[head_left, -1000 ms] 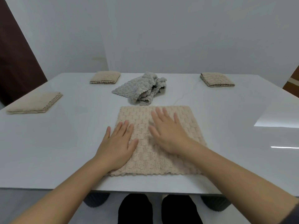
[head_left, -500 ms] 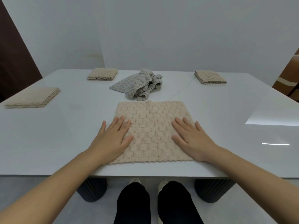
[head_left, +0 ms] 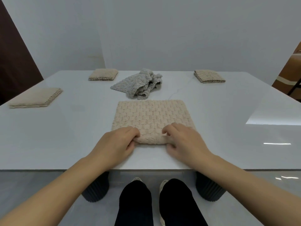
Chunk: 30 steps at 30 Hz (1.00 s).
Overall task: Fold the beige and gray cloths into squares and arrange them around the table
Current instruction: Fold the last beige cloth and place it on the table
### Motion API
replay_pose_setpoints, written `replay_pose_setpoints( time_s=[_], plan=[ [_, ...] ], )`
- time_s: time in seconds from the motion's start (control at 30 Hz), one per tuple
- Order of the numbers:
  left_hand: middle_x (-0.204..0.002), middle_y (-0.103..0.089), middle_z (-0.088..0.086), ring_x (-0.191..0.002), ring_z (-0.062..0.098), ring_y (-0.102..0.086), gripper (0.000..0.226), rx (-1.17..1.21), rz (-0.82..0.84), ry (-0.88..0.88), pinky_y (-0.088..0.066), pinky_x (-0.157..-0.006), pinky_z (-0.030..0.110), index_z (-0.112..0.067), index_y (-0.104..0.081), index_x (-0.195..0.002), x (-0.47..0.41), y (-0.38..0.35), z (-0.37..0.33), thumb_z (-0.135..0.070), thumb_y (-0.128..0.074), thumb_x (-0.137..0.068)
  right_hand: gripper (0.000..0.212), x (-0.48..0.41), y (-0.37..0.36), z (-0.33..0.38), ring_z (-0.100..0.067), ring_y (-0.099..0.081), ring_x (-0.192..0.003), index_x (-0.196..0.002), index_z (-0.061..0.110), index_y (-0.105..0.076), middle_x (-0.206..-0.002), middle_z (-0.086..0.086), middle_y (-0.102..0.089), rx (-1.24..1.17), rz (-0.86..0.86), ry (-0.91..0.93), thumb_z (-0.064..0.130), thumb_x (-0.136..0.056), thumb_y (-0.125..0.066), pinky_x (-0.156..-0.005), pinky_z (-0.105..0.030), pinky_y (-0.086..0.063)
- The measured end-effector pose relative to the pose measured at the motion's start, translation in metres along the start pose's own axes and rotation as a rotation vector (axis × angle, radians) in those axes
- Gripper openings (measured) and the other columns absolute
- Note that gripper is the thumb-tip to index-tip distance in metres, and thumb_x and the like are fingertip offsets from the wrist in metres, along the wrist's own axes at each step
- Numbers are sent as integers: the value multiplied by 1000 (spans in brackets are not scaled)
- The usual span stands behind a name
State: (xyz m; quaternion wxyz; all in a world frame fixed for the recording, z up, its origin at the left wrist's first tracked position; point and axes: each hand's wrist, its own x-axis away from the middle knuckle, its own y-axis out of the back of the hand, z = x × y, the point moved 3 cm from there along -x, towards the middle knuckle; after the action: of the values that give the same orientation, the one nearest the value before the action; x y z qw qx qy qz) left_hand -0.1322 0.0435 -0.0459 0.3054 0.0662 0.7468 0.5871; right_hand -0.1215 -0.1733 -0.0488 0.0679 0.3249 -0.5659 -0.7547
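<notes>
A beige textured cloth (head_left: pixel 152 116) lies flat in front of me on the white table (head_left: pixel 65 128). My left hand (head_left: pixel 117 142) pinches its near left corner and my right hand (head_left: pixel 184 139) pinches its near right corner, fingers curled over the edge and thumbs under it. The near edge is lifted slightly off the table. A crumpled gray cloth (head_left: pixel 140 84) lies just behind the beige one. Three folded beige squares sit on the table: one at the left edge (head_left: pixel 36 98), one at the far left (head_left: pixel 103 74), one at the far right (head_left: pixel 209 76).
The table's near edge (head_left: pixel 146 169) runs just below my wrists. Dark ribbed table legs (head_left: pixel 96 188) and my legs and feet show under it. A dark door (head_left: pixel 13 59) stands at the left and a brown chair (head_left: pixel 290 75) at the right.
Both hands slid from lying flat on the beige cloth back to its near edge and now pinch the two near corners. The camera tilted down.
</notes>
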Motion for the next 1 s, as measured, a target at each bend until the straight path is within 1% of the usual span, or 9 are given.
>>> replay_pose_setpoints(
  time_s=[0.07,0.2,0.3,0.4,0.53,0.6,0.7,0.83,1.0],
  plan=[
    [-97,-62,-12,-85,13,-59,29,-24,11,38,-48,-60,28,-23,-58,-103,4,0,10,-8,-61,-78,36,0,6,-16,-22,-59,-83,-109,17,-57,-100,3,-62,42,-48,-95,5,-75,-58,-62,-29,-35],
    [-98,-60,-17,-92,8,-57,29,119,17,242,-47,-75,25,-25,-61,-104,17,11,30,-7,-61,-82,35,9,18,-49,-14,-54,-85,-113,23,-53,-102,14,-55,-74,-3,-258,7,-81,-56,-69,-33,-44],
    [-81,-66,-20,-80,-4,-59,24,380,-35,437,-42,-71,13,-29,-67,-89,25,17,47,-6,-65,-83,25,13,26,-66,-8,-58,-78,-100,26,-61,-88,14,-64,-274,31,-301,7,-84,-57,-68,-26,-44],
    [-67,-67,-5,-62,4,-56,12,641,-109,573,-42,-65,23,-23,-71,-79,26,19,60,-12,-70,-85,18,13,31,-75,-1,-54,-64,-87,21,-66,-76,13,-66,-454,9,-370,7,-87,-55,-60,-15,-39],
    [-73,-66,9,-69,16,-56,14,778,-170,634,-43,-64,22,-4,-71,-80,11,16,64,-14,-66,-89,29,1,32,-85,-9,-47,-57,-72,14,-62,-62,2,-53,-577,2,-455,28,-96,-53,-59,-27,-43],
    [-77,-66,10,-71,15,-56,19,767,-154,641,-43,-69,29,1,-70,-85,-2,12,70,-14,-61,-92,28,-10,31,-91,-11,-51,-58,-75,17,-68,-65,0,-58,-613,-1,-511,26,-97,-52,-59,-27,-48],
    [-75,-58,7,-72,16,-49,27,683,-97,635,-36,-68,31,5,-64,-85,-28,5,87,-18,-54,-96,29,-33,27,-102,-12,-53,-57,-74,16,-66,-69,-2,-61,-543,-42,-546,23,-98,-50,-57,-24,-46],
    [-71,-60,4,-70,19,-51,22,526,-81,650,-37,-67,31,-5,-64,-78,-62,-5,107,-19,-56,-93,26,-64,20,-121,-13,-55,-60,-75,15,-69,-69,-1,-64,-596,-102,-588,22,-96,-56,-59,-29,-47],
    [-78,-67,10,-76,24,-61,17,351,-108,674,-46,-67,33,-6,-66,-85,-95,-15,122,-20,-58,-89,13,-93,5,-136,-2,-58,-58,-83,14,-74,-70,4,-68,-687,27,-592,18,-91,-65,-58,-18,-47]
  ],
)
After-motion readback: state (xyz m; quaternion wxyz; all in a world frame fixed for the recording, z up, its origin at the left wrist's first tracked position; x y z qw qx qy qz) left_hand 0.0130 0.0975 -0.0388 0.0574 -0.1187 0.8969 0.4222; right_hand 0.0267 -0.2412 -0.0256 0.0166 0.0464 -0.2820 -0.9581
